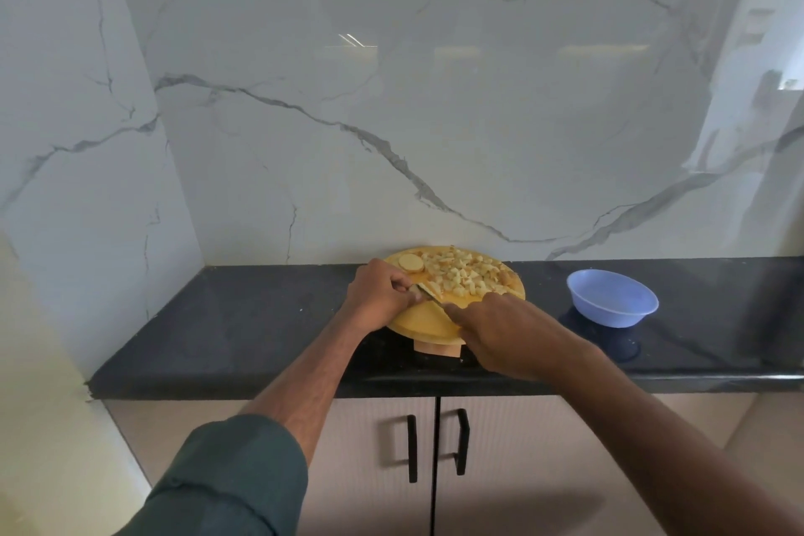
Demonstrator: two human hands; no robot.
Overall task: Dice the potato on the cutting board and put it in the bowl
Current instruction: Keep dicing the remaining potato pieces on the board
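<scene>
A round yellow cutting board (428,318) lies on the black counter against the marble wall. A heap of diced potato (463,274) covers its far half, and one round potato slice (410,262) lies at its far left. My left hand (378,294) rests on the board's left edge, its fingertips pinching a small potato piece (434,286). My right hand (500,331) grips a knife (428,295) whose blade lies beside those fingertips. A blue bowl (612,297) stands empty to the right of the board.
The black counter (243,331) runs left to a corner wall and right past the bowl. A small wooden block (437,347) shows under the board's near edge. Cabinet doors with black handles (412,448) are below the counter.
</scene>
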